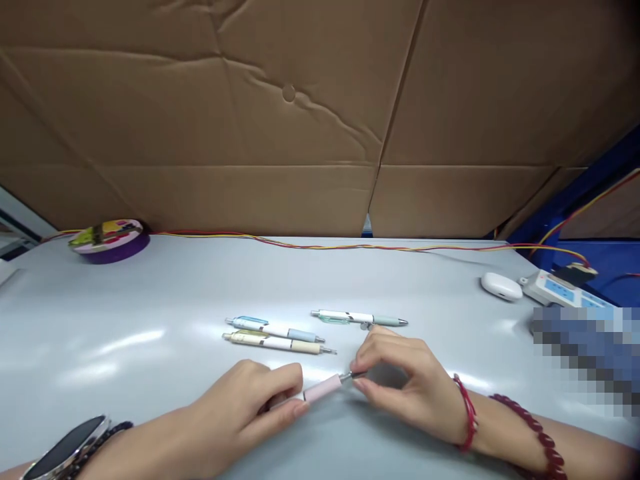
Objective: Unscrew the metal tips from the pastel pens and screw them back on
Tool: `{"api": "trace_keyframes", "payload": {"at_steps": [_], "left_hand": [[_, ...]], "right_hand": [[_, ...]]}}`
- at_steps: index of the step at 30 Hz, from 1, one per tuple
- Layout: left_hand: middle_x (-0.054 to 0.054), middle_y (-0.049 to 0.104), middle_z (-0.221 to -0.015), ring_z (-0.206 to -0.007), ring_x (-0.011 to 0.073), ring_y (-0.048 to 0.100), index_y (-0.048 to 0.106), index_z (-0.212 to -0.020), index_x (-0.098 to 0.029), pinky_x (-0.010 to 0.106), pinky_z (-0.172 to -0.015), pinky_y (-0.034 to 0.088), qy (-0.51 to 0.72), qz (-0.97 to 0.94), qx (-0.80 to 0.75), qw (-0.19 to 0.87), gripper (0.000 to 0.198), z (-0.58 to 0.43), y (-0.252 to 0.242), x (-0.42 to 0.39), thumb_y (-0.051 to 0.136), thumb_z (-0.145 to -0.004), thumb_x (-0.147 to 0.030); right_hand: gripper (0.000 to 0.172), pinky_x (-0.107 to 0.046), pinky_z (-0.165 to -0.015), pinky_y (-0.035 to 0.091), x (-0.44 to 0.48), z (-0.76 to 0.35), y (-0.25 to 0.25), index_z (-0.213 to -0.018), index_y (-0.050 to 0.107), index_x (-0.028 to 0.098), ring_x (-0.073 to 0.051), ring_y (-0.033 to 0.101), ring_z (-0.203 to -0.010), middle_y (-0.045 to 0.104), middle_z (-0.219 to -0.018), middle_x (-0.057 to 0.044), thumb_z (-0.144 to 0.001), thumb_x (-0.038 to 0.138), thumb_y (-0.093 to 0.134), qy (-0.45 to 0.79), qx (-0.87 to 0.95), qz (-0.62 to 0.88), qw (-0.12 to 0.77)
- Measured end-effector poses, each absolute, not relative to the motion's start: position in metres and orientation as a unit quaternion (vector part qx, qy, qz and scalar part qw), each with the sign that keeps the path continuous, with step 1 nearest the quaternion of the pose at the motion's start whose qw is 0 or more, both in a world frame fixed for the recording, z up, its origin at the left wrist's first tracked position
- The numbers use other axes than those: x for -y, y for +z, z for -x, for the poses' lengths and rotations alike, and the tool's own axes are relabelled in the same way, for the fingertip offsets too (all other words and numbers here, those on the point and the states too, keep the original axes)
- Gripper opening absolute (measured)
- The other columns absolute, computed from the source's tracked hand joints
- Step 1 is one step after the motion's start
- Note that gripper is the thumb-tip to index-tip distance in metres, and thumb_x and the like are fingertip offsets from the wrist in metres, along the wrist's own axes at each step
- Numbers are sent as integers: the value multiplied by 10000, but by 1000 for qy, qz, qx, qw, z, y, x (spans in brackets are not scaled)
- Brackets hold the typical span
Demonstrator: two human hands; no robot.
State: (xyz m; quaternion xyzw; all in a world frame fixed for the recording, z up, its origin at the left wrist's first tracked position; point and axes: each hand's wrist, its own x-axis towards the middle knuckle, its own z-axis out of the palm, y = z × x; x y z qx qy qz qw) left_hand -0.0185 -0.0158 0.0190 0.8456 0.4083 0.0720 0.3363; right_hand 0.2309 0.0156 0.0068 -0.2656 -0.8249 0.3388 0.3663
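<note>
Pointing rightward, the cylindrical pink pen (323, 389) slants nearer than the mint-green pen (353, 317); left fingers (290, 378) grip it, right fingers (375, 391) its metal tip (346, 377).

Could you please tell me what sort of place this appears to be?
It looks like a makeshift workstation or desk, perhaps in a workshop: a pale, glossy tabletop backed by creased brown cardboard, with a power strip at the right.
</note>
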Motion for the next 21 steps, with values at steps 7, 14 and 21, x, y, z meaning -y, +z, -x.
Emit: {"api": "trace_keyframes", "payload": {"at_steps": [7,14,21], "left_hand": [[-63,364,-588,-525,108,355,339,-707,-203,217,-494,241,60,-839,-408,355,353,19,21,14,322,-980,-427],[-64,356,-577,-506,107,356,373,-718,-203,224,-488,234,68,-853,-392,338,343,20,19,15,326,-980,-420],[-47,458,-619,-535,119,417,420,-745,-206,227,-505,260,69,-872,-381,298,356,20,15,16,291,-985,-435]], "right_hand": [[123,-266,-675,497,-32,-243,6,-935,624,158,-144,571,-730,678,-805,-61,-892,104,522,241,905,109,332],[117,-245,-655,502,-21,-235,7,-912,646,163,-131,601,-702,690,-764,-44,-914,232,552,292,872,187,346],[162,-244,-637,506,-14,-229,6,-876,659,156,-138,599,-690,698,-747,-48,-911,278,559,319,855,210,351]]}}
